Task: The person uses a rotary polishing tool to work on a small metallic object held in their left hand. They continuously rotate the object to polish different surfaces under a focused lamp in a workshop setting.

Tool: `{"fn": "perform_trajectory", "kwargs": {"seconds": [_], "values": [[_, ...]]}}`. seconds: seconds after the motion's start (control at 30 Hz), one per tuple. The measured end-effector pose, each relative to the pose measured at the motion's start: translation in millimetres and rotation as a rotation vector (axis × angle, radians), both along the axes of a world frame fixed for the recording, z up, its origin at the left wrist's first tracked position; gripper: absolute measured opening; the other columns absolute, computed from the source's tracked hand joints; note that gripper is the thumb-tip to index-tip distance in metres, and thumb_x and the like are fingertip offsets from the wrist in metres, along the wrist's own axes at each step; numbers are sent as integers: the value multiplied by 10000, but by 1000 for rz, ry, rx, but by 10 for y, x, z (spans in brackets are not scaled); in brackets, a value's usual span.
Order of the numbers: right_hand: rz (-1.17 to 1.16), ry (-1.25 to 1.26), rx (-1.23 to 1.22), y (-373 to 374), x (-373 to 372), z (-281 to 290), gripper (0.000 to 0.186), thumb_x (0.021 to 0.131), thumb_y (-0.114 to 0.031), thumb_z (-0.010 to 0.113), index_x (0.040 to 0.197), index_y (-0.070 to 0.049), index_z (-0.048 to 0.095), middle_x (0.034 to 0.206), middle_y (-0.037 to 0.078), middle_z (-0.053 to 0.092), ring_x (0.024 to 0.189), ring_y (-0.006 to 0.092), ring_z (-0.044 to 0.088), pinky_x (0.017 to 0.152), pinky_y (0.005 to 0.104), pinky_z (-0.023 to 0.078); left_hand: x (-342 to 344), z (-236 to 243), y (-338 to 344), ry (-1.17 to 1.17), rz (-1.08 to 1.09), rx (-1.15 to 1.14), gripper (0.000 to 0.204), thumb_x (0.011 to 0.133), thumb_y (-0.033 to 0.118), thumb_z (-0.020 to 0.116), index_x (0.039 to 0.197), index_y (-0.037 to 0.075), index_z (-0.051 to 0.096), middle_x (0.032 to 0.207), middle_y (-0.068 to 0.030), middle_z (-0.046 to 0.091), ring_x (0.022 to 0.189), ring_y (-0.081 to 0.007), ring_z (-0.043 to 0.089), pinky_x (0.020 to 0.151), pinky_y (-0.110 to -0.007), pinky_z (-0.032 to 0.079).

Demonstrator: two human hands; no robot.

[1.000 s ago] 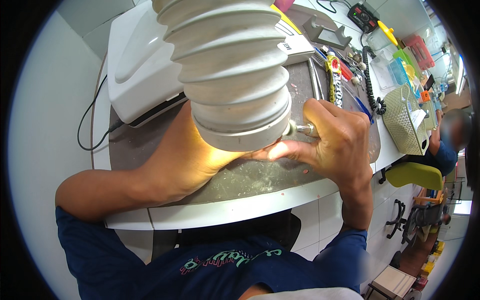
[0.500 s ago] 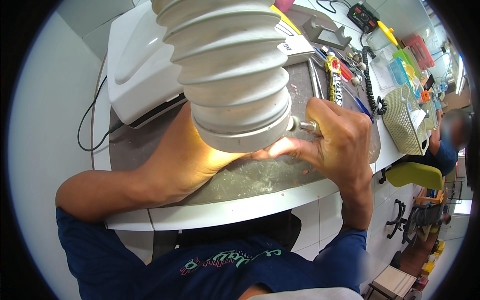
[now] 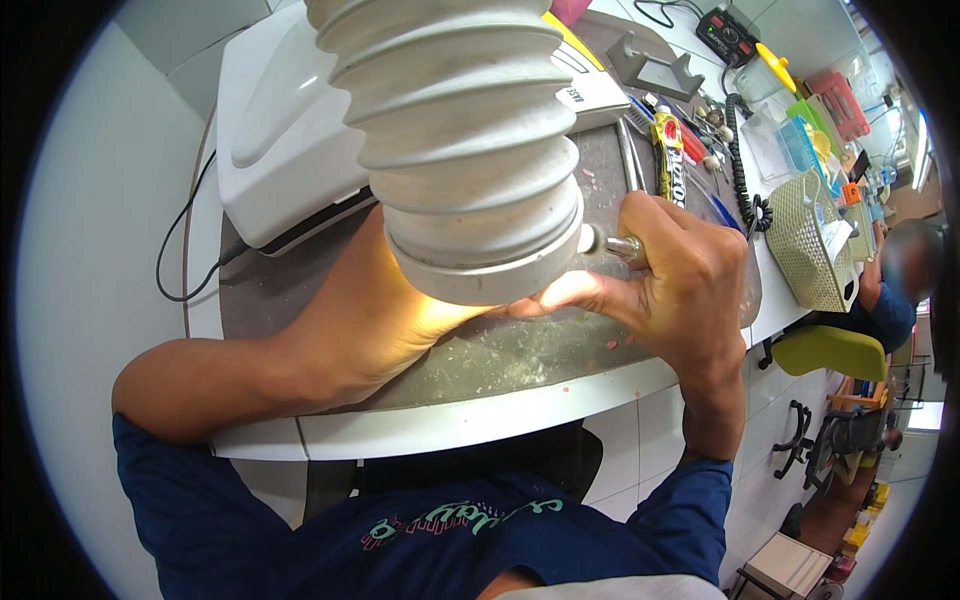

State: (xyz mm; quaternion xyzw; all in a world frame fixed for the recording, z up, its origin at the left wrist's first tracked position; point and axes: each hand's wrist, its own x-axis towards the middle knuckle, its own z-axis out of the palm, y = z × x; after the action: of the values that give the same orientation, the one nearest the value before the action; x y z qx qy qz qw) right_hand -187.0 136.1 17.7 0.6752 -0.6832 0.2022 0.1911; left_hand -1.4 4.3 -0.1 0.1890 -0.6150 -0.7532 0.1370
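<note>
Left side first: the left hand hasn't budged, tucked beneath the mouth of the hose, its fingers mostly hidden, so what they hold, if anything, I can't tell. Now the movement, right by the hose's rim: the tip has edged up and rightward, and more of the metal tool is on show. That looks like a change of angle or an easing away, though any contact is out of sight. And here's the right hand, shifted slightly with it, curled fingers pinching the tool, thumb stretched left toward the other hand.

Room, then: the case crowds the left hand's far side, the hose blocks from above, and the curved white edge of the tabletop runs nearside of both hands, pink bits in between. Rightward, the tube lies near the knuckles; the basket sits well apart.
</note>
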Motion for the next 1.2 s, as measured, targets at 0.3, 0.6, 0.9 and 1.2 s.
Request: {"fn": "perform_trajectory", "kwargs": {"seconds": [0.3,0.6,0.9,1.2], "values": [[19,-26,-5,5,21,12,670,633,-682,727,605,-86,424,492,11,432,372,154,457,357,311,323,-30,-9,3,70,-20,153,367,835,68,743,1162,6,586,1094,-57,647,999,-128,595,894,-294,503],[22,-16,26,10,30,22,667,639,-683,725,615,-83,434,488,12,430,367,163,460,354,310,325,-22,27,-11,52,-43,100,352,867,68,710,1185,20,568,1095,-73,639,1019,-154,616,885,-303,525],[56,-2,47,8,48,33,664,657,-690,711,622,-84,441,485,13,428,369,170,466,360,306,342,-10,21,1,28,-18,92,415,793,131,806,1130,12,595,1045,-55,670,952,-124,611,861,-282,485],[54,-5,48,7,34,19,660,665,-685,708,631,-81,445,486,16,431,370,174,470,365,314,345,-8,15,-12,7,-34,37,416,796,141,805,1132,12,595,1064,-54,663,955,-124,603,861,-288,486]]}}
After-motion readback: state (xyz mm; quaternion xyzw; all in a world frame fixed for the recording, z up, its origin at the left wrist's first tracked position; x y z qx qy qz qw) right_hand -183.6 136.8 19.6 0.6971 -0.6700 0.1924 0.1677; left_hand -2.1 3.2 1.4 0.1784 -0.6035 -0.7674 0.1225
